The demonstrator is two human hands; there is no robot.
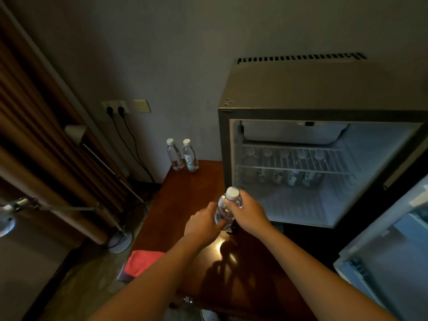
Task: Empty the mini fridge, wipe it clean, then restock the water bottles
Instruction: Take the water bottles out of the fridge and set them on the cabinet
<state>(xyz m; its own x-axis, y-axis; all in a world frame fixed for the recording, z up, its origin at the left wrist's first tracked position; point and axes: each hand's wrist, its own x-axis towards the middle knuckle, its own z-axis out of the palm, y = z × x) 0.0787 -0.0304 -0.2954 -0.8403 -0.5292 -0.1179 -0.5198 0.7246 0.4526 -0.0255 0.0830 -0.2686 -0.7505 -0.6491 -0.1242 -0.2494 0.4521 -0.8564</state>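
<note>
Clear bottle [225,210] (white-capped) between both hands' grip.

bottle labels [189,158] blurred, no text, brand or number readable anywhere

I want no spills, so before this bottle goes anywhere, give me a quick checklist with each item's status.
1. Bottle held firmly: ok, the right hand grips near the cap and the left hand is on its side.
2. Cap on: ok.
3. Fridge open: ok, the door is swung right.
4. Space in the fridge: ok, the floor in front of the back row is bare.
5. Fridge wiped: cannot tell.
6. Bottles still outside: not ok, two stand on the table by the wall.
</note>
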